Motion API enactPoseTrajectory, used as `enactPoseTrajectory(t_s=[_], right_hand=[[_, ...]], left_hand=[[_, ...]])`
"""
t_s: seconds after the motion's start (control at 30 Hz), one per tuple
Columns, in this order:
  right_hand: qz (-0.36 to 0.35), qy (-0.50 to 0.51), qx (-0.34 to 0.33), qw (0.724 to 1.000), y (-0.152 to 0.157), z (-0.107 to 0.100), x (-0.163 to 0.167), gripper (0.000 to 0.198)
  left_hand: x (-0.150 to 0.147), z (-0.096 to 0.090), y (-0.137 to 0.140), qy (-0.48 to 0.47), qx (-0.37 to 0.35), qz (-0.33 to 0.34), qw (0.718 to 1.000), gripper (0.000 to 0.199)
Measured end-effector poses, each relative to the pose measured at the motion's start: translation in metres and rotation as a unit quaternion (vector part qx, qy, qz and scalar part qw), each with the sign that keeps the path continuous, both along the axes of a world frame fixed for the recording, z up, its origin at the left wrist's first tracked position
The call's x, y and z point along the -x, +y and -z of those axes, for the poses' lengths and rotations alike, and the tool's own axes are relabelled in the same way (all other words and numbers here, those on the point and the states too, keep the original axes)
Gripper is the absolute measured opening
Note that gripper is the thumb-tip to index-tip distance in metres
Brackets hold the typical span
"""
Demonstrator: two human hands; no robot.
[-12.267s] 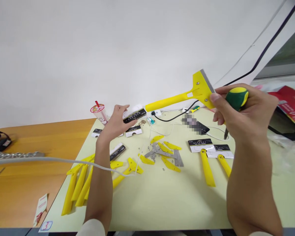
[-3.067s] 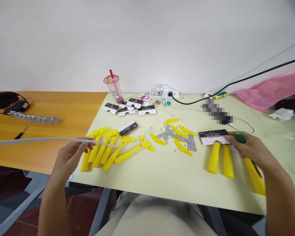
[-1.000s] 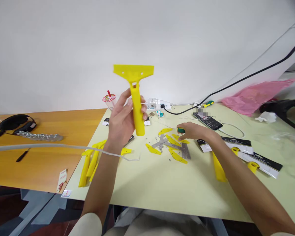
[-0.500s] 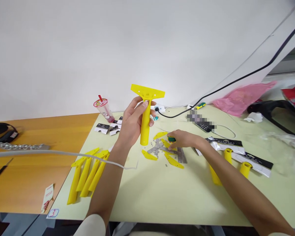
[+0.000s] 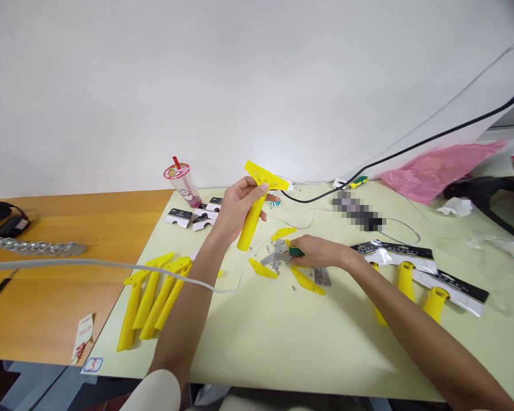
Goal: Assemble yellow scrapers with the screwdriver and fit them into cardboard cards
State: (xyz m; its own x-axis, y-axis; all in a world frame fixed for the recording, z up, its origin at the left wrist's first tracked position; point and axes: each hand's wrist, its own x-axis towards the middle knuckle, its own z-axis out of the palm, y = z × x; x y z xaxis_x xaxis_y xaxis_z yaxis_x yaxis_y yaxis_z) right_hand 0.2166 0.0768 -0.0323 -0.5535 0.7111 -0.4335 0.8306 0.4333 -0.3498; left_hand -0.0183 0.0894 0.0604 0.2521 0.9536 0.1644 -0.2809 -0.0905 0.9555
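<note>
My left hand (image 5: 239, 208) is closed around a yellow scraper (image 5: 252, 220), held above the table with its wide T-shaped head up and tilted to the right. In my right hand (image 5: 314, 251) is a screwdriver (image 5: 296, 250) with a green handle; its shaft is hidden. That hand is low over a loose pile of metal blades (image 5: 278, 251), small screws (image 5: 293, 288) and flat yellow plates (image 5: 307, 281). Fingers and the handle cover part of the pile.
Several yellow scraper handles (image 5: 163, 297) lie at the left, and more (image 5: 435, 305) lie beside black-and-white packaging cards (image 5: 454, 288) at the right. A drink cup (image 5: 186, 185) stands at the back left. A black cable (image 5: 411, 151) and a pink bag (image 5: 437, 171) are at the back.
The scraper in my left hand has tilted, its head swinging right and its lower end left. My right hand stays at the pile with the screwdriver. The view has shifted slightly.
</note>
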Motion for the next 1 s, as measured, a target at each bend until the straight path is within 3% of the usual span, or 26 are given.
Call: enactPoseTrajectory(t_s=[0.2, 0.37, 0.47, 0.57, 0.63, 0.7, 0.83, 1.0], right_hand=[[-0.013, 0.058, -0.012, 0.998, 0.002, -0.018, -0.013, 0.034], [0.069, 0.172, -0.041, 0.982, -0.005, -0.059, -0.034, 0.043], [0.182, 0.287, -0.081, 0.937, -0.014, -0.077, -0.037, 0.047], [0.307, 0.415, -0.139, 0.845, -0.022, -0.085, -0.033, 0.049], [0.335, 0.484, -0.165, 0.791, -0.027, -0.086, -0.028, 0.046], [0.341, 0.527, -0.178, 0.758, -0.030, -0.086, -0.025, 0.042], [0.348, 0.556, -0.186, 0.731, -0.034, -0.087, -0.023, 0.037], [0.341, 0.536, -0.188, 0.749, -0.035, -0.089, -0.021, 0.037]], left_hand=[[0.001, 0.003, 0.004, 0.012, 0.020, -0.001, 1.000, 0.048], [0.005, 0.010, 0.009, 0.011, 0.013, 0.003, 1.000, 0.046], [0.006, 0.010, 0.010, 0.014, 0.021, 0.004, 1.000, 0.049], [0.004, 0.008, 0.008, 0.031, 0.032, 0.018, 0.999, 0.051], [0.002, 0.008, 0.006, 0.040, 0.033, 0.028, 0.998, 0.051], [0.002, 0.010, 0.006, 0.048, 0.029, 0.038, 0.998, 0.049], [0.003, 0.014, 0.006, 0.062, 0.023, 0.058, 0.996, 0.048], [0.000, 0.017, 0.005, 0.075, 0.030, 0.092, 0.992, 0.051]])
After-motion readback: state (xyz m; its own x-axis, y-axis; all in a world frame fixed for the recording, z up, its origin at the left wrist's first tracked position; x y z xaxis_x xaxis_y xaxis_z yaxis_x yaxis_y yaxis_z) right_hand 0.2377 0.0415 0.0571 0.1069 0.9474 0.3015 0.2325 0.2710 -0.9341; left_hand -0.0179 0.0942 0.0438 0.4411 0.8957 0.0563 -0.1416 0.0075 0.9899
